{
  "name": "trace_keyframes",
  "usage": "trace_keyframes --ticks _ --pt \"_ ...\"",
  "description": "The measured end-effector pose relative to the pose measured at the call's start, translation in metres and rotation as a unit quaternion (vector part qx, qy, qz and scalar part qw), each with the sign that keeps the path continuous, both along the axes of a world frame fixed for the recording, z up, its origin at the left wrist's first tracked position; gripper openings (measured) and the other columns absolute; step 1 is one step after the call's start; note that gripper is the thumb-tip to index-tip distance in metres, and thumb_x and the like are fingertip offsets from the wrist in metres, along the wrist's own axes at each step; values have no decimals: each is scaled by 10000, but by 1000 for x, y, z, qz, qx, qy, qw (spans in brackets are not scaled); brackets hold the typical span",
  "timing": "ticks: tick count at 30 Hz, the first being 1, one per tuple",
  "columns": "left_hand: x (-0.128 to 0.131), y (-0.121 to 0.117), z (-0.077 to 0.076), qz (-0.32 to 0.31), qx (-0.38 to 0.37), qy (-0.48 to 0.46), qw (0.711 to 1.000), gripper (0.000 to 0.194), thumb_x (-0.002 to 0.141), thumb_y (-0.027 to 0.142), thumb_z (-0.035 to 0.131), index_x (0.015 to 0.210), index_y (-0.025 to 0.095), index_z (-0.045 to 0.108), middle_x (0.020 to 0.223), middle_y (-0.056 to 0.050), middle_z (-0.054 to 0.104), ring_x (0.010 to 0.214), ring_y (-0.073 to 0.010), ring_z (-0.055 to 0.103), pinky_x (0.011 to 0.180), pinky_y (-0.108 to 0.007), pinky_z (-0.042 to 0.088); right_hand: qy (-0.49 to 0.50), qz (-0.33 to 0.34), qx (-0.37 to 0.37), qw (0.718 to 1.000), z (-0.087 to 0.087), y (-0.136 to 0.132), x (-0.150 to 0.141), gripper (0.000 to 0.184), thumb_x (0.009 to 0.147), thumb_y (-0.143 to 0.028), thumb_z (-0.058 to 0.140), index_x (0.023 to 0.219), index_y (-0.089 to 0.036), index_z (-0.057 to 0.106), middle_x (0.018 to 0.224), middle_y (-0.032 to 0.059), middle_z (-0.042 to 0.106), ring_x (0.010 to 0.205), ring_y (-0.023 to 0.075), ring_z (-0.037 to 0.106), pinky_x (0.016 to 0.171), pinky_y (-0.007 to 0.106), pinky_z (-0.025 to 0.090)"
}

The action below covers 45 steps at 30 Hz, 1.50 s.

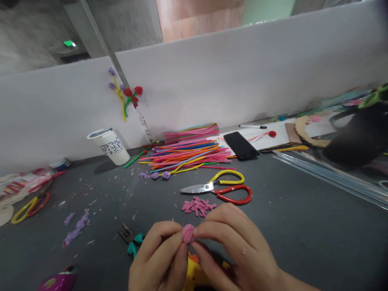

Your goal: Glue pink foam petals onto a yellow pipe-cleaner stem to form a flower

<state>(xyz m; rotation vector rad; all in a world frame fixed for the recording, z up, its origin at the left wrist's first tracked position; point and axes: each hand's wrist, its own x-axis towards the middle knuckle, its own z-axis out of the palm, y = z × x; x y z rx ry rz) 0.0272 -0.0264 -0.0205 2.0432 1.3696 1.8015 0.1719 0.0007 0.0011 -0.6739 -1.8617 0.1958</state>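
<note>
A small pink fuzzy ball, which looks made of chenille stem, is held between my two hands near the bottom centre. My left hand pinches its left side with thumb and fingers. The fingertips of my right hand press on its right side. Below them shows a yellow tool with an orange part, mostly hidden by my hands. Cut pink pieces lie in a small pile just beyond my fingers. Behind that pile rest scissors with one yellow and one red handle, blades apart.
Teal-handled pliers lie left of my hands. Chenille stems are heaped at the back beside a black phone. A paper cup stands back left, with purple scraps nearer. Clear rods and a dark jug are at right.
</note>
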Motion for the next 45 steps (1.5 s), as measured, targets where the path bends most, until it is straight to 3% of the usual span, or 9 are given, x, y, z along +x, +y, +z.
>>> trace_keyframes --ticks 21,27,31,34,36,39,42,45 --pt "-6 -1 0 -32 -36 -4 999 210 839 69 568 881 197 729 809 -29 628 698 -137 601 610 -215 499 -3 -10 -3 1000 0 1 -2 136 815 -86 557 899 -174 619 761 26 674 715 153 619 702 292 544" --pt "-15 2 5 -82 -33 70 994 259 783 -2 592 918 174 726 826 -37 648 703 -141 630 597 -202 527 -7 -4 -3 1000 -2 1 -2 143 816 -64 554 908 -162 606 764 33 666 721 159 606 718 298 535" --pt "-10 0 4 -41 -45 -1 998 212 820 51 577 868 186 734 804 -31 649 690 -137 617 602 -209 504 -11 0 1 1000 -2 0 -1 146 814 -66 559 917 -162 596 776 29 662 726 156 600 724 294 527" --pt "-12 3 5 -41 -107 -40 993 177 840 121 585 832 214 735 763 -11 660 696 -137 621 635 -210 501 -12 -5 1 1000 -2 1 2 153 819 -76 538 935 -167 579 815 39 660 774 161 606 719 282 523" --pt "-19 9 7 -60 -205 -79 974 142 858 220 596 841 215 737 721 -9 673 646 -128 609 584 -196 494 -44 -8 -26 999 -4 3 2 138 813 -81 502 886 -164 583 803 52 647 766 173 605 671 282 517" --pt "-29 20 11 -84 -321 -249 910 197 849 354 618 863 189 724 665 2 666 449 -59 473 458 -156 430 -201 -4 -136 970 -10 9 -1 92 757 -113 537 796 -156 609 785 67 635 701 200 600 592 307 489" --pt "-34 27 16 -104 -360 -352 858 234 782 385 688 773 154 726 615 12 625 426 -28 397 422 -127 349 -356 14 -243 902 -15 12 -5 83 703 -213 657 762 -161 628 825 68 644 699 219 607 582 317 466" --pt "-34 28 20 -99 -370 -380 842 224 763 370 709 758 147 729 573 25 598 428 -19 371 432 -121 314 -424 41 -265 865 -22 10 -10 210 665 -338 726 765 -175 640 854 58 650 706 216 608 572 297 437"
